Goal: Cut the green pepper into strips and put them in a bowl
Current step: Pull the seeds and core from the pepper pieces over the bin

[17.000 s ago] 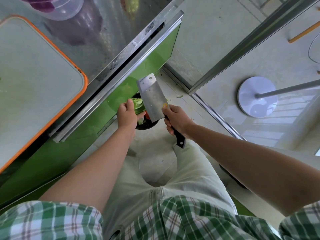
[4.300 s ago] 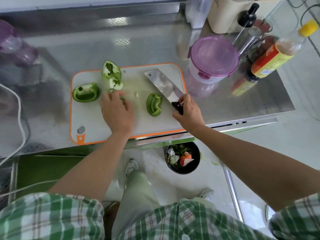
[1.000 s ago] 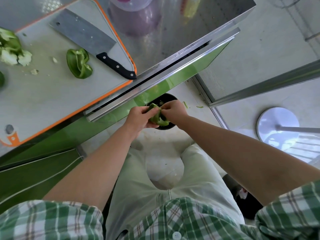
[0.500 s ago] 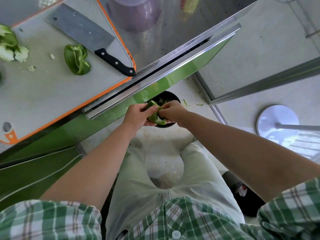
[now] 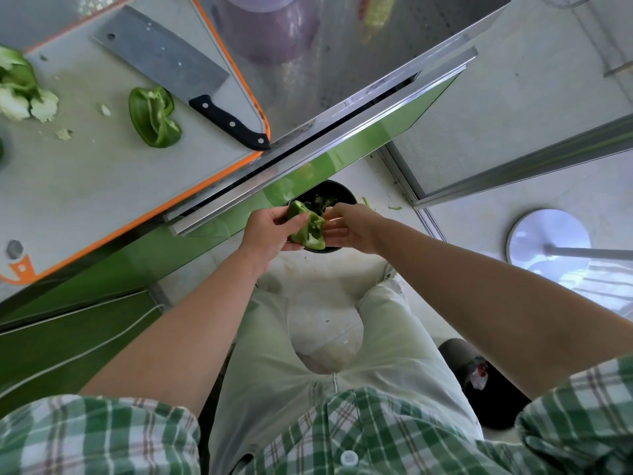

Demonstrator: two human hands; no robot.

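My left hand (image 5: 270,234) grips a piece of green pepper (image 5: 306,228) below the counter edge, over a black bin (image 5: 337,193) on the floor. The fingers of my right hand (image 5: 349,228) lie fairly straight against the inside of that piece. Another pepper piece (image 5: 154,116) lies on the orange-rimmed cutting board (image 5: 85,186). Beside it rests the cleaver (image 5: 164,60), black handle toward the board's corner. A pepper core with white pith (image 5: 20,87) sits at the left edge.
A purple-lidded container (image 5: 267,25) stands on the steel counter (image 5: 342,63) behind the board. The green cabinet front (image 5: 342,152) juts out just above the bin. A round white stand base (image 5: 548,241) is on the floor at right, and a dark bag (image 5: 479,382) by my right leg.
Since 4.3 s ago I put the cleaver down on the board and brought a pepper piece down over the bin. In the last second my right fingers have straightened against it.
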